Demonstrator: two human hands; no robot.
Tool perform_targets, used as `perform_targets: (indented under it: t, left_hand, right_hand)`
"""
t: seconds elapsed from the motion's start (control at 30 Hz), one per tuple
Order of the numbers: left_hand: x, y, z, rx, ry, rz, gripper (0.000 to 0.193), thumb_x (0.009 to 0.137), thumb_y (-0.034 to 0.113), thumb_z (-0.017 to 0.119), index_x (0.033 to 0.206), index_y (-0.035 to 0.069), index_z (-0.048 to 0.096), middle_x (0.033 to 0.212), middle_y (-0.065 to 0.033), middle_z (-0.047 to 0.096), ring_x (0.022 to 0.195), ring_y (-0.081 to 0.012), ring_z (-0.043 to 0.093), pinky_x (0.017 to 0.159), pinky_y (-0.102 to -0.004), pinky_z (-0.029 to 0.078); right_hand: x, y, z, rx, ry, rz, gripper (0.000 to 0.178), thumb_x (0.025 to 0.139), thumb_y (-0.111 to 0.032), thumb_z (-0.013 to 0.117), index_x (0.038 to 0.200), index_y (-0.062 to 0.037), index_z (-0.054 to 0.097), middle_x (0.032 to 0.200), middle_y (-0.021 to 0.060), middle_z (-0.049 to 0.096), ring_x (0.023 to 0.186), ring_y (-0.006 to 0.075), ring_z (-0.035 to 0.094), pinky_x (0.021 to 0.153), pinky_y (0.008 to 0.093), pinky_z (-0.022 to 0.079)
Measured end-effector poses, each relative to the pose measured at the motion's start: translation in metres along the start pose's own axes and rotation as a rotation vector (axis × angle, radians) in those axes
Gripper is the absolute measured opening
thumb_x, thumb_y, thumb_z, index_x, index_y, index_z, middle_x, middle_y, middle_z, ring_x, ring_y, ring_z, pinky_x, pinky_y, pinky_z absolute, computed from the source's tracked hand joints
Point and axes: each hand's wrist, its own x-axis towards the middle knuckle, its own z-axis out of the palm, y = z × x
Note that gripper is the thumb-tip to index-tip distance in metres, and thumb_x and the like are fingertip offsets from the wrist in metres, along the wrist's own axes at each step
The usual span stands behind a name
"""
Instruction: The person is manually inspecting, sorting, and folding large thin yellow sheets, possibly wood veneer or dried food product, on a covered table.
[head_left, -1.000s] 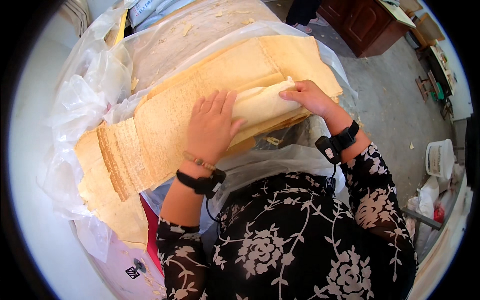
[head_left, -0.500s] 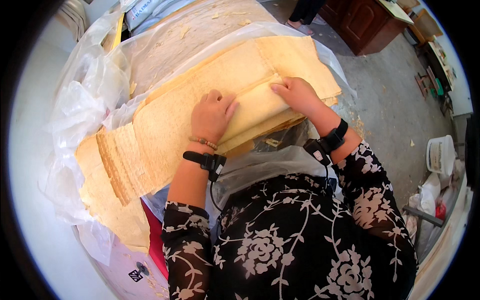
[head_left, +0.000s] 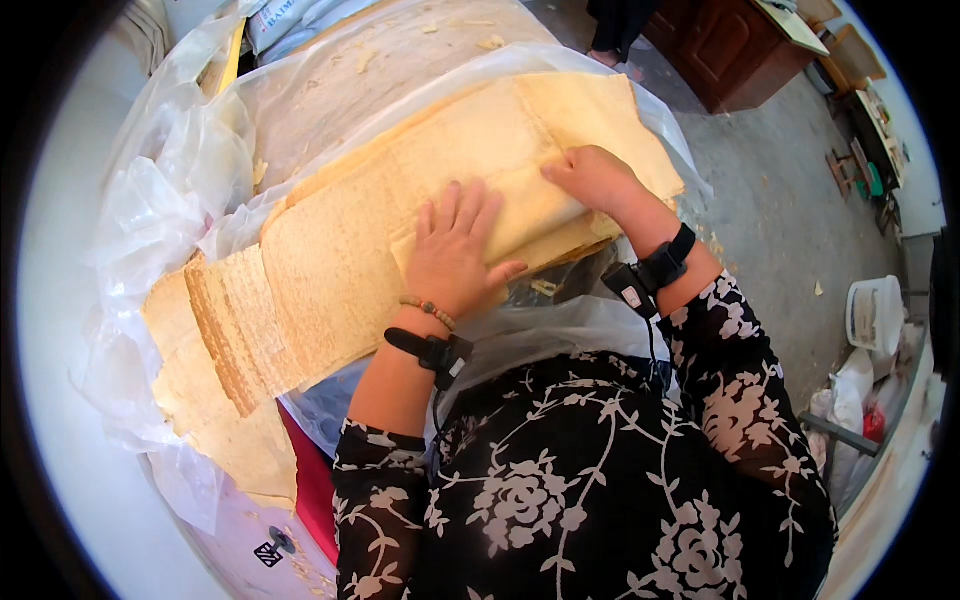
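A stack of large, thin, pale yellow sheets point(head_left: 340, 250) with rough, flaky edges lies slantwise in front of me. The near part of the top sheet is folded over into a flap point(head_left: 530, 205). My left hand point(head_left: 452, 250) rests flat on this flap near its left end, fingers spread and holding nothing. At the flap's right end, my right hand point(head_left: 592, 182) is closed, with thumb and fingers pinching the folded sheet's edge. The fingertips of that hand are partly hidden.
Clear plastic film point(head_left: 180, 170) lies under and around the stack. Behind it is a broad surface point(head_left: 390, 75) with loose flakes. A brown wooden cabinet point(head_left: 725, 60) and a person's legs point(head_left: 612, 25) are at the far right. A white bucket point(head_left: 875, 312) stands on the right-hand floor.
My left hand has turned from curled fingers to a flat, spread palm pressing on the folded sheet. My right hand stays at nearly the same spot on the fold.
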Motion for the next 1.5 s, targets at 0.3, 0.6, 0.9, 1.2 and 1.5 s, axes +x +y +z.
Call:
perform_targets:
  t: [0.3, 0.6, 0.9, 1.2, 1.5]
  left_hand:
    - [-0.004, -0.007, -0.001, -0.039, -0.014, -0.003, 0.086, 0.079, 0.056, 0.069, 0.145, 0.008, 0.042, 0.155, -0.0136, 0.035, 0.145, -0.0336, 0.028, 0.117, -0.0508, 0.022]
    - [-0.035, -0.025, -0.013, -0.007, -0.053, -0.031, 0.079, 0.084, 0.049, 0.067, 0.147, 0.008, 0.041, 0.156, -0.0122, 0.035, 0.145, -0.0324, 0.028, 0.118, -0.0491, 0.021]
    - [-0.03, -0.015, -0.022, 0.235, 0.076, 0.091, 0.019, 0.087, 0.011, 0.056, 0.104, 0.004, 0.059, 0.091, -0.0073, 0.062, 0.085, -0.023, 0.063, 0.065, -0.0342, 0.053]
    - [0.076, -0.204, -0.068, -0.397, 0.351, -0.475, 0.033, 0.087, 0.01, 0.059, 0.12, 0.004, 0.062, 0.096, -0.015, 0.072, 0.08, -0.0285, 0.068, 0.071, -0.034, 0.053]
    - [0.128, -0.459, 0.043, -1.245, 0.422, -0.956, 0.048, 0.086, 0.007, 0.058, 0.135, 0.008, 0.057, 0.108, -0.0111, 0.069, 0.095, -0.022, 0.067, 0.082, -0.034, 0.053]
  right_hand:
    - [-0.03, -0.011, 0.063, -0.319, 0.325, -0.731, 0.064, 0.091, -0.047, 0.057, 0.143, -0.0117, 0.047, 0.154, 0.0097, 0.039, 0.146, 0.029, 0.028, 0.118, 0.0518, 0.017]
    - [-0.035, -0.02, 0.066, -0.379, 0.331, -0.668, 0.059, 0.093, -0.044, 0.055, 0.142, -0.0119, 0.048, 0.154, 0.008, 0.039, 0.146, 0.0281, 0.027, 0.117, 0.0572, 0.017]
    - [-0.029, -0.029, 0.024, 0.35, 0.336, -0.615, 0.048, 0.098, -0.026, 0.052, 0.141, -0.0063, 0.049, 0.149, 0.0147, 0.045, 0.142, 0.0308, 0.036, 0.118, 0.045, 0.024]
    - [0.013, 0.02, 0.029, -0.041, 0.369, -0.533, 0.054, 0.088, -0.016, 0.064, 0.139, -0.0038, 0.05, 0.148, 0.0187, 0.044, 0.141, 0.0375, 0.036, 0.116, 0.0452, 0.029]
    - [0.002, -0.011, 0.027, -0.177, 0.233, -0.444, 0.065, 0.077, -0.023, 0.073, 0.137, -0.0078, 0.052, 0.154, 0.0182, 0.036, 0.143, 0.0401, 0.03, 0.117, 0.0523, 0.025]
